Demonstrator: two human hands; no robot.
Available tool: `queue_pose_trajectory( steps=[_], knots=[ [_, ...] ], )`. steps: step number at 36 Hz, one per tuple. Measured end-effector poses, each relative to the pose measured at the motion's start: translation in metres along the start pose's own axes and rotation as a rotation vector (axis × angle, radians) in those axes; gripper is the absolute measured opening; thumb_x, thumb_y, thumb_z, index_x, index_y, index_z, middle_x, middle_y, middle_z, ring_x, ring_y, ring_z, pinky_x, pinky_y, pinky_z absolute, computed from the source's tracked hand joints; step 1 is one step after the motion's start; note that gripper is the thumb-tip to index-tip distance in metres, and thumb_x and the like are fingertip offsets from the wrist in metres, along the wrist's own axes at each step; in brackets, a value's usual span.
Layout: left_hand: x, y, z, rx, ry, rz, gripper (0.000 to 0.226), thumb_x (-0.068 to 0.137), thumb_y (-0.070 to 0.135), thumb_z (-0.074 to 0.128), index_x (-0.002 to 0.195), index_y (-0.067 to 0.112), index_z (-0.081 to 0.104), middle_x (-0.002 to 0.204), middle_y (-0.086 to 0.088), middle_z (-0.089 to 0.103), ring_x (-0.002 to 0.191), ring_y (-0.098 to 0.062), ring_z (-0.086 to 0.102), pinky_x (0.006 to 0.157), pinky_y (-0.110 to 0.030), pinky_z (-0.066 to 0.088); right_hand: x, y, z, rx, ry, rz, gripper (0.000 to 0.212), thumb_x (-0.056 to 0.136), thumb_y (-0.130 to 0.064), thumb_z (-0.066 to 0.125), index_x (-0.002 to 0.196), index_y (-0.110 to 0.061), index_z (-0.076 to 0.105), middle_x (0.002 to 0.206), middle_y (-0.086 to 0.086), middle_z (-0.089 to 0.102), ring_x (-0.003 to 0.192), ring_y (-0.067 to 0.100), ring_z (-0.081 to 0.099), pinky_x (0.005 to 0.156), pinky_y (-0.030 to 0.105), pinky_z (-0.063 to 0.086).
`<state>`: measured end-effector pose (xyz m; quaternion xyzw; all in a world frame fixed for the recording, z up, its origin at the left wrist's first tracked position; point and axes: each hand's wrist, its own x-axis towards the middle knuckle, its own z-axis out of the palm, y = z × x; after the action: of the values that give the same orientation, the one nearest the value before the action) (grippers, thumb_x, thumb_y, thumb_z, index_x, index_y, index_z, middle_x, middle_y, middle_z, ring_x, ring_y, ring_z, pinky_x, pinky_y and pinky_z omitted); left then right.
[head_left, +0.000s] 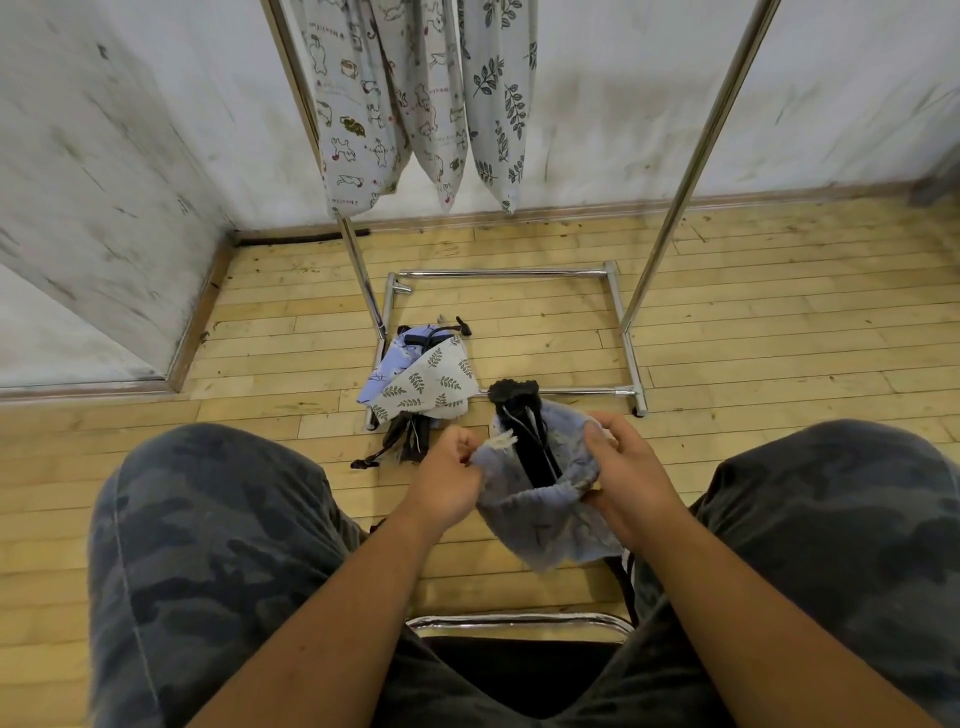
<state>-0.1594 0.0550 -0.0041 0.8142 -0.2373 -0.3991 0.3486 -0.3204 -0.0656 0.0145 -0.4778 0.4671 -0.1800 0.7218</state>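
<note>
The blue pouch (540, 525) hides part of the black bundle (512, 396).

Seated, a person holds a pale blue cloth bag (545, 514) between the knees, the left hand (451, 478) pinching its frayed edge and the right hand (626, 467) gripping the other side. A black band (524, 431) sticks up from it. Leaf-print cloths (423, 382) lie beside the metal rack (621, 332).
</note>
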Motion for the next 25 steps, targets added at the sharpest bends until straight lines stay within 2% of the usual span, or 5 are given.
queue_pose_trajectory(
  steps=[5,11,15,19,25],
  knots=[
    [0.001,0.004,0.002,-0.060,-0.001,-0.074,0.034,0.102,0.012,0.043,0.131,0.027,0.054,0.095,0.005,0.063,0.073,-0.008,0.055,0.053,-0.022,0.039,0.003,0.003,-0.005,-0.089,-0.009,0.001,0.018,0.106,-0.012,0.052,0.112,-0.015,0.069,0.108,0.021,0.073,0.102,0.043,0.071,0.089,0.060,0.059],
    [0.005,0.004,-0.002,-0.244,0.051,-0.071,0.012,0.099,0.033,0.062,0.107,0.028,0.070,0.102,0.004,0.073,0.092,-0.010,0.066,0.074,-0.028,0.049,0.002,0.004,-0.006,-0.177,0.011,-0.077,0.035,0.088,0.007,0.069,0.114,-0.017,0.075,0.104,0.009,0.076,0.098,0.030,0.072,0.079,0.040,0.063],
    [0.008,-0.005,-0.004,-0.235,0.206,-0.025,0.046,0.101,0.041,0.060,0.065,0.022,0.039,0.050,0.014,0.038,0.050,-0.008,0.035,0.052,-0.027,0.031,0.006,0.008,-0.007,-0.313,0.062,-0.084,0.041,0.088,0.006,0.067,0.115,-0.024,0.074,0.102,0.003,0.075,0.098,0.024,0.071,0.076,0.034,0.063],
    [0.005,-0.003,-0.006,-0.256,0.288,-0.009,0.048,0.104,0.043,0.055,0.066,0.018,0.039,0.049,0.010,0.036,0.046,-0.006,0.035,0.051,-0.025,0.033,0.007,0.012,-0.007,-0.504,0.130,-0.133,0.036,0.094,0.001,0.061,0.117,-0.024,0.074,0.108,-0.005,0.074,0.098,0.013,0.068,0.064,0.006,0.047],
    [0.010,-0.006,-0.013,-0.306,0.363,-0.024,0.051,0.101,0.047,0.058,0.064,0.016,0.044,0.062,-0.004,0.038,0.059,-0.018,0.036,0.062,-0.032,0.031,0.009,0.011,-0.014,-0.513,0.386,-0.157,0.033,0.099,-0.004,0.060,0.127,-0.017,0.071,0.122,0.003,0.068,0.106,0.017,0.062,0.077,0.015,0.043]
  ],
)
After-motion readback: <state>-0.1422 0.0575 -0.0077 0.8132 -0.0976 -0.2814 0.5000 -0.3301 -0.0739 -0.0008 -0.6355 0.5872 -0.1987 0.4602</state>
